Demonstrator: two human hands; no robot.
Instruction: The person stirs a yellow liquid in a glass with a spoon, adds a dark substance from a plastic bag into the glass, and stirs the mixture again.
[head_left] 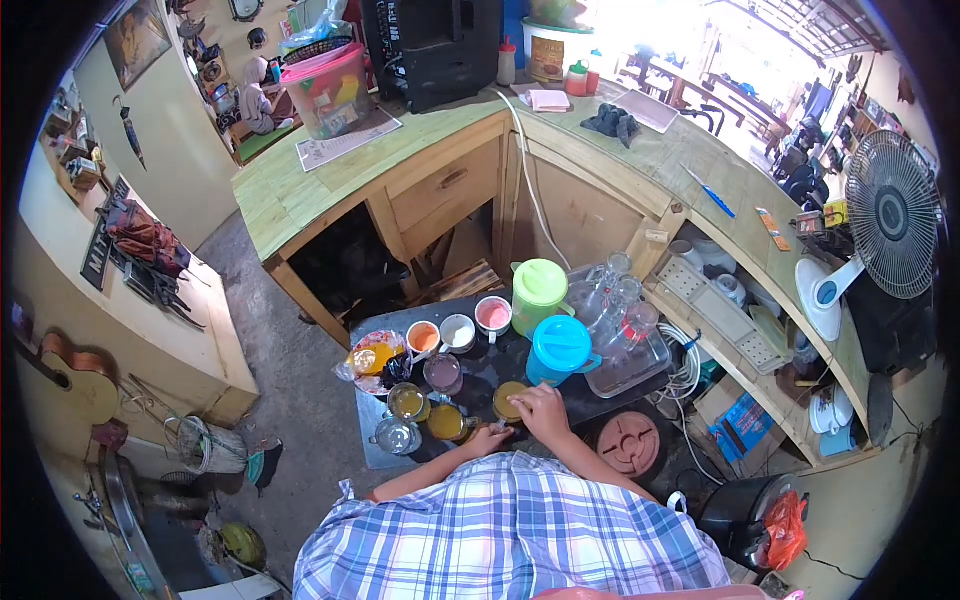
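Note:
On a low dark table (480,370) my right hand (541,411) touches a glass of yellowish drink (508,400) near the front edge. Just left of it is my left hand (487,438), beside another glass of yellow drink (446,422); its fingers are too small to make out clearly. More glasses stand to the left: a clear one (396,436), a greenish one (408,401) and a purplish one (443,373). Behind them are cups with orange (423,338), white (458,333) and pink (493,315) contents. A green pitcher (540,298) and a blue pitcher (561,348) stand behind my right hand.
A clear tray (635,365) with glassware lies right of the pitchers. An orange-filled bag on a plate (372,358) is at the table's left. A wooden counter (440,140) curves behind, with a fan (888,215) at right. A round brown lid (630,445) sits low right. A person (258,95) sits far left.

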